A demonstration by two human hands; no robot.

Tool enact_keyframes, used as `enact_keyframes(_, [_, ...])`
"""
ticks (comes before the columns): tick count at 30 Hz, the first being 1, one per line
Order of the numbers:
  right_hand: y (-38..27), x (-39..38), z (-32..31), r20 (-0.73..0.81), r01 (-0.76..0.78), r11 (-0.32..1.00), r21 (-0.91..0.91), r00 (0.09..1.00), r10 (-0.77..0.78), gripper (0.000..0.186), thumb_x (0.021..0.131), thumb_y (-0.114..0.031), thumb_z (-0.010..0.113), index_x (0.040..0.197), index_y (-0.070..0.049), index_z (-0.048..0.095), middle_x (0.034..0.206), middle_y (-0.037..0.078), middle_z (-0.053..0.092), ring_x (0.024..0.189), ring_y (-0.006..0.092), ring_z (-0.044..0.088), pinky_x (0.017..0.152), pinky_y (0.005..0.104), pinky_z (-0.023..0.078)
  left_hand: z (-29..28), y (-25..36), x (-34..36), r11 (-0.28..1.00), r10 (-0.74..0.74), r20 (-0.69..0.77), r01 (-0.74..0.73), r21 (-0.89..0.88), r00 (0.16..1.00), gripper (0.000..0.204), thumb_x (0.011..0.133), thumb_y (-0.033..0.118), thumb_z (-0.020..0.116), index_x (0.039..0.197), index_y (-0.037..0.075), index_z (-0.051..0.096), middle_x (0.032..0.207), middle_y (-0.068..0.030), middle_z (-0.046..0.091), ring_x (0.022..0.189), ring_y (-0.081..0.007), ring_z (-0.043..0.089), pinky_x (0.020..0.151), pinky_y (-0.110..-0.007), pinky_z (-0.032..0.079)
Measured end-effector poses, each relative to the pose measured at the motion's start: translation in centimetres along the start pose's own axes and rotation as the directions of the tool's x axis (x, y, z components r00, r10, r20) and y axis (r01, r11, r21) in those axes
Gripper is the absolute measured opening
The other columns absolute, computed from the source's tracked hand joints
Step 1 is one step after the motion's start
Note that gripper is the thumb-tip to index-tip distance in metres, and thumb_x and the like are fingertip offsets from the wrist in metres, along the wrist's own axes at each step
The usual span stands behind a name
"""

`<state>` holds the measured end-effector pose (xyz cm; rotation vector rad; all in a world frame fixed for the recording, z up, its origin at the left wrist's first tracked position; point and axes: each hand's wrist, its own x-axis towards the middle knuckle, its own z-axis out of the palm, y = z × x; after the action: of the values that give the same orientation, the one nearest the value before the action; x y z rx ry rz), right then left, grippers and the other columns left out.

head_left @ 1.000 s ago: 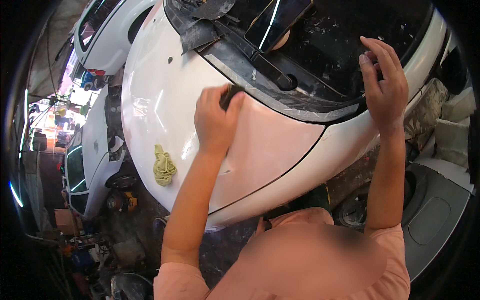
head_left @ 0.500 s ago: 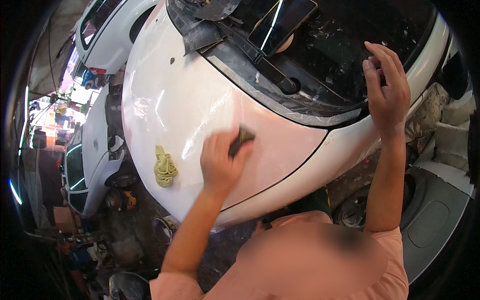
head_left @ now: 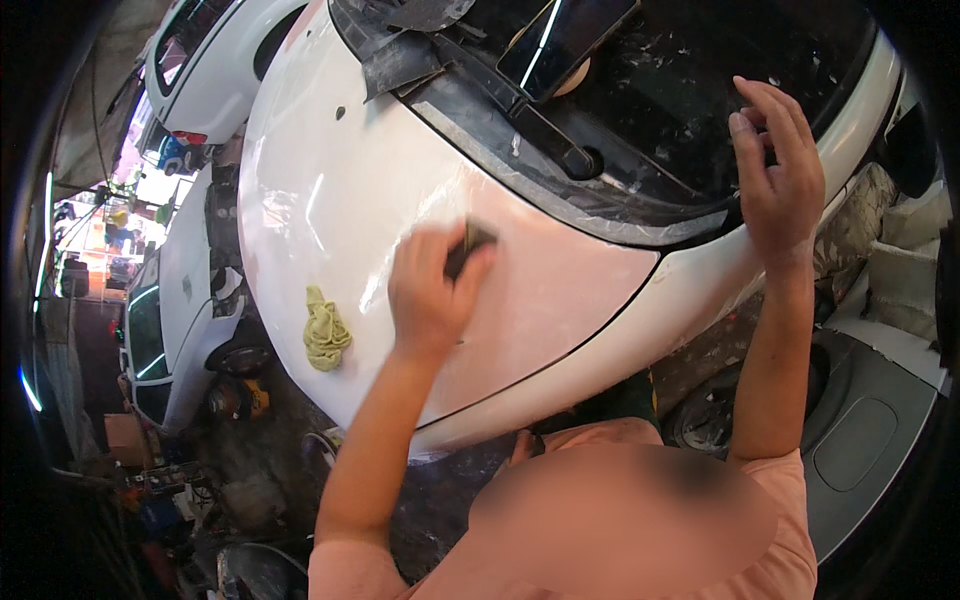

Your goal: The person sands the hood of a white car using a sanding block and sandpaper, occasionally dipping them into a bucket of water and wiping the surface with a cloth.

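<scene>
OK so counting up what you're working with: you're having two hands over one white hood (head_left: 370, 160), and one dark block (head_left: 480, 236) is sitting in your left hand (head_left: 430, 290). That left grip is holding the block, fingers and thumb curving around it, and its far end is poking out past them over the edge of one pinkish patch (head_left: 565, 260) on the hood. Your hand is hiding part of the block, so I can't tell how its underside is meeting the paint. Your right hand (head_left: 783, 190) is lining up over the edge of the windscreen (head_left: 690, 90), fingers loosely curling, thumb standing apart, so that grip is looking fairly wide; whether it's touching anything I can't tell

Around you, one crumpled yellow-green cloth (head_left: 326, 330) is lying on the hood, left of your forearm and well apart from the block. One phone (head_left: 565, 45) is lying at the base of the glass, covering part of one wiper arm (head_left: 550, 132), and two dark sheets (head_left: 402, 67) are cluttering the far corner there, one overhanging the hood's edge. Two more white cars (head_left: 215, 70) are standing off to the left, and one grey panel (head_left: 865, 420) is filling the lower right, beyond your right arm
</scene>
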<state>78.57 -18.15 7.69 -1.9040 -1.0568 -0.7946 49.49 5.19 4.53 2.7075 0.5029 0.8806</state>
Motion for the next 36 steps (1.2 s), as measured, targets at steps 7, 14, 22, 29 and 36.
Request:
enact_keyframes(7, [0.4,-0.1,-0.3,-0.006,-0.005,1.0,0.003,1.0,0.005,0.028,0.103,-0.013,0.068,0.13,-0.01,0.073,0.126,0.009,0.074,0.1,0.0195,0.074,0.085,0.0314,0.06,-0.2,1.4,-2.9,0.998,0.038,0.007,-0.037,-0.057,0.999,0.037,0.086,0.021,0.086,0.112,0.0,0.07,0.097,-0.0178,0.067,0.091,-0.0387,0.066,0.081,-0.048,0.053])
enact_keyframes(14, [0.8,-0.3,0.2,-0.017,0.0,0.999,-0.044,1.0,0.0,0.028,0.103,-0.013,0.067,0.13,-0.009,0.073,0.124,0.008,0.074,0.098,0.0182,0.074,0.084,0.0304,0.059,2.1,0.0,4.9,0.997,0.075,-0.026,-0.075,-0.015,0.997,0.03,0.089,0.021,0.083,0.109,0.003,0.07,0.097,-0.0176,0.067,0.091,-0.0394,0.066,0.079,-0.046,0.053])
enact_keyframes(22, [-0.1,0.0,0.4,-0.005,0.003,0.999,-0.035,1.0,-0.003,0.029,0.102,-0.013,0.068,0.131,-0.01,0.072,0.127,0.008,0.074,0.1,0.0191,0.075,0.085,0.0304,0.06,1.1,0.3,3.9,0.997,0.069,-0.015,-0.07,-0.037,0.997,0.029,0.089,0.021,0.083,0.107,0.003,0.07,0.097,-0.0172,0.067,0.089,-0.0393,0.065,0.078,-0.047,0.053])
enact_keyframes(29, [0.0,-0.2,-0.3,-0.005,-0.024,0.998,-0.049,1.0,0.024,0.028,0.103,-0.015,0.067,0.131,-0.011,0.073,0.128,0.008,0.074,0.102,0.0205,0.075,0.087,0.031,0.06,-0.4,2.0,-3.1,0.993,0.083,0.031,-0.08,-0.081,0.996,0.037,0.086,0.027,0.087,0.11,0.003,0.072,0.102,-0.0159,0.071,0.09,-0.0372,0.068,0.08,-0.046,0.055])
enact_keyframes(36, [0.5,0.0,-0.1,0.001,-0.013,0.998,-0.068,1.0,0.013,0.029,0.104,-0.016,0.067,0.132,-0.012,0.072,0.13,0.008,0.073,0.103,0.0205,0.076,0.087,0.032,0.061,1.1,-0.6,2.4,0.997,0.076,0.011,-0.076,-0.031,0.997,0.032,0.086,0.018,0.086,0.109,0.003,0.071,0.099,-0.0162,0.069,0.089,-0.0376,0.066,0.079,-0.045,0.054])
